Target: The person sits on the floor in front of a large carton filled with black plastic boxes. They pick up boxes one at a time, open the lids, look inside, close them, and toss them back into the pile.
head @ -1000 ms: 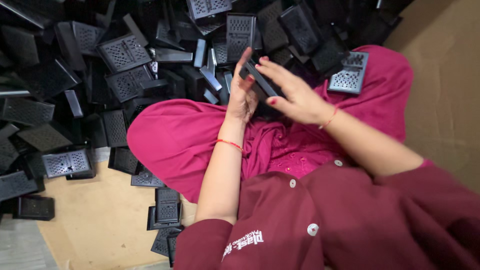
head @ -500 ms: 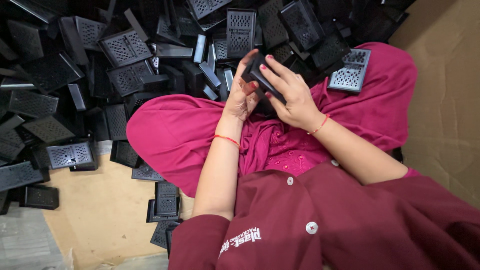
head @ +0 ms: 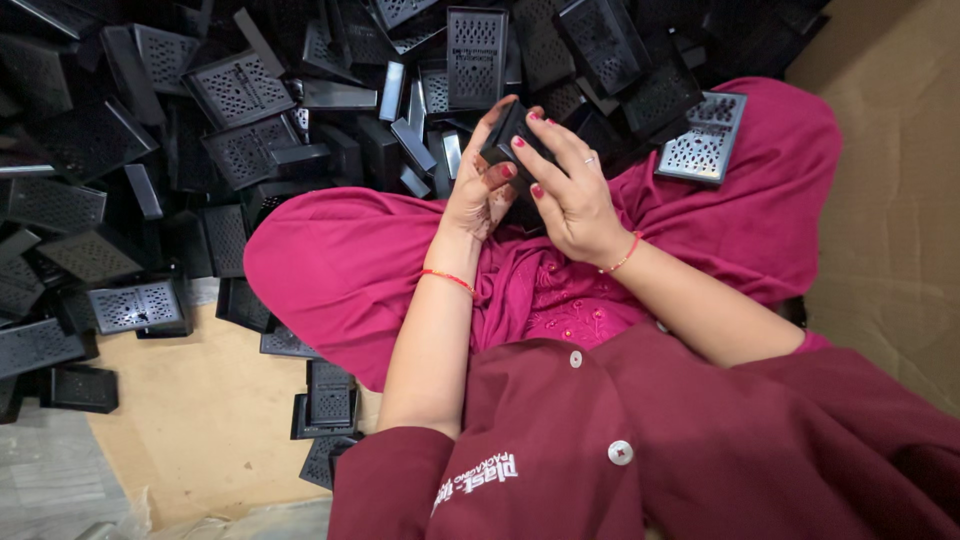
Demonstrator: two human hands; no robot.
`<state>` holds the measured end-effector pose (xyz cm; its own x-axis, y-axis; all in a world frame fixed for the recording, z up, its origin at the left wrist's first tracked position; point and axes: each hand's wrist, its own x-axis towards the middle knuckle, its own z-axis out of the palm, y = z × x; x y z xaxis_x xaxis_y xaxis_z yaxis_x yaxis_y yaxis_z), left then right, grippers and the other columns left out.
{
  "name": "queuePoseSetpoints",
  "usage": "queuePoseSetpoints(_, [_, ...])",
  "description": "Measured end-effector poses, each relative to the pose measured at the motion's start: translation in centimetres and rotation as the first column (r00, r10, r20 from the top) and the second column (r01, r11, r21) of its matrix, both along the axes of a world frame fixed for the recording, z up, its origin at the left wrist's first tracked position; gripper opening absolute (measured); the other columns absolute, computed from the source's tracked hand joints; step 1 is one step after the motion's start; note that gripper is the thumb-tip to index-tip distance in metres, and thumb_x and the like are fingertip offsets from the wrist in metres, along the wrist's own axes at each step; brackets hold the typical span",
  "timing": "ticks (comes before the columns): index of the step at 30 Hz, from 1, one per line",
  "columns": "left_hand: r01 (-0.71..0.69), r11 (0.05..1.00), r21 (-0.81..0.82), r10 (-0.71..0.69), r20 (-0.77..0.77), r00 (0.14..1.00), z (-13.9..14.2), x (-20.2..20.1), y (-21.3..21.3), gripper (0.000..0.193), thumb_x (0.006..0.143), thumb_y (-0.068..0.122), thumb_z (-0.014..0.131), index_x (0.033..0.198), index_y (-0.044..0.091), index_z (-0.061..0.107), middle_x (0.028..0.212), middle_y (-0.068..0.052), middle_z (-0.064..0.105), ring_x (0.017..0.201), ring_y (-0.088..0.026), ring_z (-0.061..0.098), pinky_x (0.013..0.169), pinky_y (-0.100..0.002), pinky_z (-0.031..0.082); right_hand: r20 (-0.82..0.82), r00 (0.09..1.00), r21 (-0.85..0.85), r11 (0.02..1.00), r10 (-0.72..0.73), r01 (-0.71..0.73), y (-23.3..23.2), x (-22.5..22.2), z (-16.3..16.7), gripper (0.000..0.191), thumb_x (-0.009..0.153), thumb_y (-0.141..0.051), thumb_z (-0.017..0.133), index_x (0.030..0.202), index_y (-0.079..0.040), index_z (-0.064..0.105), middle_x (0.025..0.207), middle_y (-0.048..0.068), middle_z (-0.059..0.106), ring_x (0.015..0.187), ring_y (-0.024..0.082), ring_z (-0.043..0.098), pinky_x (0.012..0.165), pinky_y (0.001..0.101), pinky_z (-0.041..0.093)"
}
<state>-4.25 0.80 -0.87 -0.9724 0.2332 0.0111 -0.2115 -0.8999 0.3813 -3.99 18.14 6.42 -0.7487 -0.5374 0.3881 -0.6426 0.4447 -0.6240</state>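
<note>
Left hand [head: 482, 190] and right hand [head: 562, 188] together, both clamped on one small black perforated plastic part [head: 508, 138], held above the magenta-clothed lap [head: 340, 270], heap of like black parts [head: 240, 95] just beyond, cardboard [head: 200, 430] underneath

A big heap of black perforated plastic covers [head: 240, 90] is lying across the top and left, spilling onto brown cardboard [head: 200, 420]. One cover [head: 705, 138] (looking greyer in the light) is resting on pink cloth [head: 340, 270]. Clear plastic sheeting [head: 50, 480] is lying bottom left.
</note>
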Motion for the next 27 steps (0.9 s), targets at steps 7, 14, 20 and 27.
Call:
queuePoseSetpoints(7, [-0.008,0.999,-0.036,0.008,0.009,1.0,0.0,0.1,0.0,0.094,0.079,0.001,0.089,0.157,0.009,0.039,0.156,-0.016,0.051,0.145,-0.028,0.051,0.123,-0.039,0.044,0.056,0.998,-0.038,0.999,-0.01,0.012,0.0,0.2,-0.4,0.045,0.106,-0.009,0.052,0.151,-0.008,0.056,0.16,0.018,0.045,0.15,0.039,0.043,0.125,0.0478,0.033])
queuePoseSetpoints(14, [-0.025,0.999,-0.043,0.025,-0.009,1.0,-0.7,0.2,-0.6,0.097,0.076,0.008,0.093,0.156,0.009,0.04,0.153,-0.014,0.054,0.146,-0.029,0.052,0.125,-0.042,0.044,0.148,0.981,-0.031,0.992,0.122,-0.119,-0.7,-0.1,0.2,0.06,0.106,-0.028,0.048,0.161,-0.007,0.043,0.173,0.019,0.027,0.162,0.041,0.027,0.133,0.0496,0.022])
queuePoseSetpoints(20, [-0.078,0.996,0.046,0.078,0.005,0.997,-1.3,0.3,-1.1,0.095,0.081,0.017,0.093,0.158,0.009,0.039,0.151,-0.012,0.054,0.141,-0.029,0.054,0.123,-0.046,0.045,0.126,0.944,-0.197,0.94,0.306,-0.279,-0.8,-0.7,2.8,0.096,0.094,-0.043,0.071,0.161,0.004,0.02,0.17,0.022,0.017,0.158,0.043,0.022,0.13,0.0502,0.018])
queuePoseSetpoints(27, [-0.127,0.98,0.153,0.122,0.043,0.992,-1.9,0.9,-0.3,0.081,0.091,0.032,0.084,0.156,0.016,0.04,0.148,-0.017,0.056,0.138,-0.036,0.057,0.117,-0.051,0.05,-0.276,0.959,-0.023,0.997,0.066,-0.075,-0.3,0.0,2.4,0.051,0.084,-0.002,0.083,0.132,-0.003,0.065,0.14,0.014,0.064,0.134,0.034,0.061,0.116,0.0467,0.048])
